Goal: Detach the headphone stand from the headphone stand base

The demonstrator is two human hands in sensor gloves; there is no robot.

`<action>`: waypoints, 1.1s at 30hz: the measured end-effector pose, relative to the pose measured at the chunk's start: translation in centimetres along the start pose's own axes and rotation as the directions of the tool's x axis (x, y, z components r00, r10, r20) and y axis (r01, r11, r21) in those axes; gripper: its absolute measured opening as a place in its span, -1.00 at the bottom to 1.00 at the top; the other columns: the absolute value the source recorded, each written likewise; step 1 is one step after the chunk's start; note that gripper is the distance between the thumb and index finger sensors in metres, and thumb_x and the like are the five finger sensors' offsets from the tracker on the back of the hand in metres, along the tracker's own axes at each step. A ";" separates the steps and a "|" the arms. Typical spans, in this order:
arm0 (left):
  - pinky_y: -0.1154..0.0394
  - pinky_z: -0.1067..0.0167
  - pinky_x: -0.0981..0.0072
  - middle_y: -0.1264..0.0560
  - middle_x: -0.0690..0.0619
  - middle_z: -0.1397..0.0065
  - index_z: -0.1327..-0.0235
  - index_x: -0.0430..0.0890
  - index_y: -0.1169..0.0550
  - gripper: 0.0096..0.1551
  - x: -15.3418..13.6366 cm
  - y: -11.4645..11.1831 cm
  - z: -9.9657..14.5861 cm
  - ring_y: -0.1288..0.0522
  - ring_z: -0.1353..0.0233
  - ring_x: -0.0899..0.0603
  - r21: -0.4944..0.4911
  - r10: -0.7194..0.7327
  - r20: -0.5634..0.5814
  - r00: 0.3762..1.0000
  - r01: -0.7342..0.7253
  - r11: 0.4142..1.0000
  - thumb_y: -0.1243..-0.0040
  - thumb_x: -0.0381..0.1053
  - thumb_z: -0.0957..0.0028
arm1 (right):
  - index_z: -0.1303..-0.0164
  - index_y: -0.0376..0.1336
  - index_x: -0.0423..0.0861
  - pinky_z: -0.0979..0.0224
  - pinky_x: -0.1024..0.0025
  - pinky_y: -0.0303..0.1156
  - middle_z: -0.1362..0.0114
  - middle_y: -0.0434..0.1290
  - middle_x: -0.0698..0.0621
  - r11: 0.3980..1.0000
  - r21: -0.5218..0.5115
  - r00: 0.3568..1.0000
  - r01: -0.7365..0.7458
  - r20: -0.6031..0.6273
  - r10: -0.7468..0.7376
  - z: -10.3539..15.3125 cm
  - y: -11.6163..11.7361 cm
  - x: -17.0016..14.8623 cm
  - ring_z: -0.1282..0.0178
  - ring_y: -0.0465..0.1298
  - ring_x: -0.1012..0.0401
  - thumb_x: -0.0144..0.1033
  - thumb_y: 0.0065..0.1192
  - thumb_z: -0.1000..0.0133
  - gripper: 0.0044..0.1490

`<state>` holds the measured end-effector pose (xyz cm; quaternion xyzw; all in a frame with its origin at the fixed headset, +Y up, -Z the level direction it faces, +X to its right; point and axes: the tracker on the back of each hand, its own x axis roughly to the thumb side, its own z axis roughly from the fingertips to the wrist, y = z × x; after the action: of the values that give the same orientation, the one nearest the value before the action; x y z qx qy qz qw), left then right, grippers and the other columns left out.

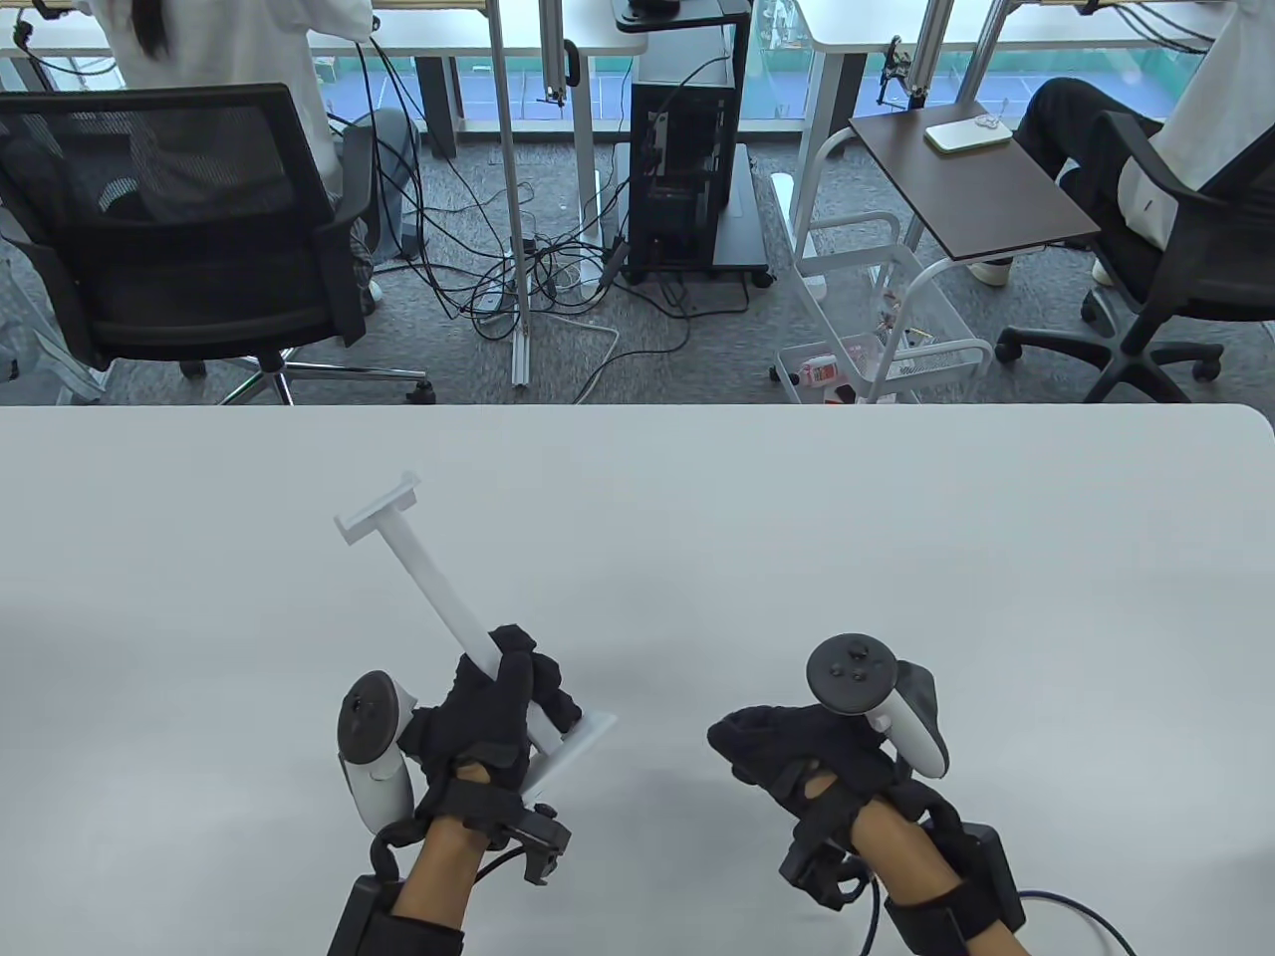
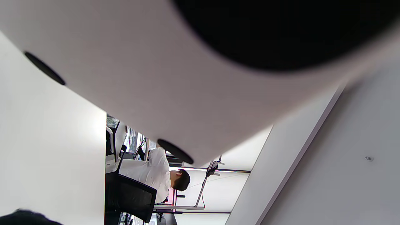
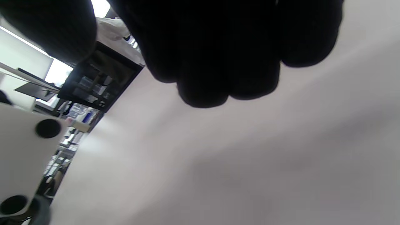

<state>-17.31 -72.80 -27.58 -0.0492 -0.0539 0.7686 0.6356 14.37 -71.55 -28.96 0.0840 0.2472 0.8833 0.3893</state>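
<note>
Gripping the stand (image 1: 438,588) low on its post, left hand (image 1: 488,717) has fingers curled round it just above the base (image 1: 578,747). Base tilted up off the table (image 1: 896,518), near-left, by the left wrist. Right hand (image 1: 797,757) sits apart to the right, fingers curled, holding nothing, clear of both parts. Stand leans far-left, top bar at the far end. Stand looks to be joined to base: separation not done; pulling base off remains.

The headphone stand (image 1: 430,583) and its headphone stand base (image 1: 578,747) looked like matt white plastic; gloves were black knit cloth; table (image 1: 896,558) was smooth matt white.
</note>
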 end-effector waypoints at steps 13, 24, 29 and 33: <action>-0.54 -0.27 -0.02 -0.42 0.20 -0.18 -0.27 -0.02 -0.09 -0.40 -2.0 -4.0 1.1 -0.66 0.00 -0.09 0.081 0.068 -0.005 0.998 -0.067 0.994 0.06 0.17 -0.09 | -0.33 0.12 -0.12 -0.28 -0.22 0.31 -0.36 0.38 -0.25 0.869 0.246 0.863 0.429 0.172 -0.475 0.1 4.1 1.7 -0.31 0.41 -0.17 0.23 0.23 0.10 -0.07; -0.30 -0.39 -0.15 -0.30 -0.01 -0.42 -0.23 0.19 -0.38 -0.50 -3.5 -5.9 1.7 -0.49 -0.36 -0.27 -0.086 0.059 -0.233 0.971 -0.081 0.993 -0.21 0.17 -0.02 | -0.37 -0.01 -0.19 -0.30 -0.23 0.30 -0.38 0.26 -0.34 0.848 0.147 0.842 0.508 0.122 -0.526 0.0 2.5 -0.3 -0.32 0.39 -0.24 0.24 0.23 0.09 0.04; -0.44 -0.32 -0.16 -0.34 -0.09 -0.45 -0.29 0.23 -0.41 -0.48 -4.3 -6.9 2.0 -0.57 -0.33 -0.28 -0.146 0.037 -0.300 0.953 -0.084 0.986 -0.14 0.25 -0.04 | -0.36 0.03 -0.17 -0.26 -0.24 0.32 -0.33 0.31 -0.35 0.895 0.078 0.888 0.440 0.111 -0.446 0.1 1.5 -0.7 -0.25 0.44 -0.23 0.19 0.27 0.08 0.00; -0.51 -0.29 -0.14 -0.39 -0.15 -0.45 -0.28 0.23 -0.42 -0.48 -5.0 -6.9 1.8 -0.61 -0.32 -0.29 -0.171 0.091 -0.318 0.944 -0.151 0.974 -0.10 0.25 -0.03 | -0.32 0.09 -0.22 -0.14 -0.21 0.39 -0.19 0.42 -0.36 0.946 -0.010 0.941 0.323 0.106 -0.320 0.8 0.9 0.0 -0.08 0.54 -0.18 0.16 0.31 0.09 -0.03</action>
<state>-9.88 -76.45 -24.76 -0.2331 -0.0252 0.7802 0.5799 14.07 -71.78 -27.83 0.0826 0.2250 0.8057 0.5417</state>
